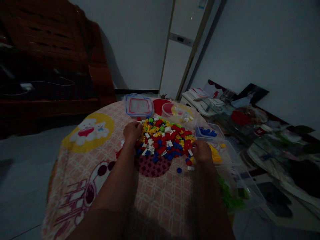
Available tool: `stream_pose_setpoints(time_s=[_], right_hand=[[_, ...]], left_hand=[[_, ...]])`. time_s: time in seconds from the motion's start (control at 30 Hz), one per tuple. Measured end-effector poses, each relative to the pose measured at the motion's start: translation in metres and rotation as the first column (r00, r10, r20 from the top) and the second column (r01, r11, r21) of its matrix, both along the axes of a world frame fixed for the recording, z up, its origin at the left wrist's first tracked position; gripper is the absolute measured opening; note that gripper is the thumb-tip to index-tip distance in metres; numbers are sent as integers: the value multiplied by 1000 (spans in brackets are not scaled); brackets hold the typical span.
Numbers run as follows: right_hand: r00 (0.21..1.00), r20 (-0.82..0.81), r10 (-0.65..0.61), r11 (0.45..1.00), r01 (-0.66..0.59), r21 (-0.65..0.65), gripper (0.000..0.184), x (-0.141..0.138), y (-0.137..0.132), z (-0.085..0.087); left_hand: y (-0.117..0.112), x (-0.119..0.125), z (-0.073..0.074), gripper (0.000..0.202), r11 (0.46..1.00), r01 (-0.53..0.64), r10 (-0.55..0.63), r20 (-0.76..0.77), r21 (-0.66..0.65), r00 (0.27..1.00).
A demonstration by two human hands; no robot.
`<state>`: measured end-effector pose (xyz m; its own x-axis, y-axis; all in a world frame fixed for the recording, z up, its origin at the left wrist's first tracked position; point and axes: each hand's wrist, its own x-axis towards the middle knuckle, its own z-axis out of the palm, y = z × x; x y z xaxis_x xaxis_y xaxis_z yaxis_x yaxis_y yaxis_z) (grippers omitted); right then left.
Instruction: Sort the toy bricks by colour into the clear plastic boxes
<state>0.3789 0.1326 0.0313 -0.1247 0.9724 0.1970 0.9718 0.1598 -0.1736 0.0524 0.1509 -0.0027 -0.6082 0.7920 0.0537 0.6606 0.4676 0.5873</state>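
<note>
A pile of toy building bricks (163, 141) in red, yellow, blue, white and green lies on the cloth-covered table (160, 196). At the pile's left edge, my left hand (132, 131) has its fingers drawn together; a small pale spot shows by the fingertips, too dim to name. My right hand (202, 151) is at the right edge with curled fingers, close beside a white brick (190, 152). Whatever those fingers hold is hidden. Nearer to me are another white brick (190, 168) and a round blue piece (179, 170).
A lidded clear box (139, 106) and a round clear tub (172, 111) stand behind the pile. To the right are a container of blue bricks (208, 132) and a clear divided tray (252, 185) with yellow and green bricks. Beyond stands a cluttered glass shelf (232, 125).
</note>
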Motion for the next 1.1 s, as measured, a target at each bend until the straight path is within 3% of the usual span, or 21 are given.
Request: stream_pose_setpoints(time_s=[0.13,0.23,0.3,0.5,0.63,0.7,0.77,0.87,0.97,1.1], right_hand=[[964,-266,-10,999,24,48,20,-7,11,11],[879,-477,8,994,43,97,20,-13,28,15],[799,-602,-15,994,77,77,21,-17,43,16],[487,-852,-192,980,145,-138,18,-33,85,16],[262,-948,-178,961,252,-111,32,-42,106,23],[213,-968,-134,956,284,-70,44,-43,112,26],[257,-961,-97,961,277,-23,50,-41,112,26],[402,-912,-79,969,247,26,45,-31,94,23],[577,-815,-59,976,205,75,45,-19,54,17],[862,-505,34,973,87,215,41,-9,-18,2]], left_hand=[[1,-1,-3,41,1000,-3,3,-4,5,1000],[1,-3,-6,41,1000,-1,1,7,22,1000],[2,-3,-7,41,1000,-2,1,15,23,1000],[1,-2,-6,39,1000,2,-3,44,27,999],[0,-2,-5,38,999,-3,1,43,35,999],[-1,-1,-4,38,1000,-5,4,42,30,999],[-1,-1,-3,39,1000,-5,4,46,21,999],[-1,0,-3,39,1000,-1,1,45,19,999],[-1,0,-4,41,1000,4,-5,25,31,1000],[0,-1,-4,42,1000,-2,2,9,14,1000]])
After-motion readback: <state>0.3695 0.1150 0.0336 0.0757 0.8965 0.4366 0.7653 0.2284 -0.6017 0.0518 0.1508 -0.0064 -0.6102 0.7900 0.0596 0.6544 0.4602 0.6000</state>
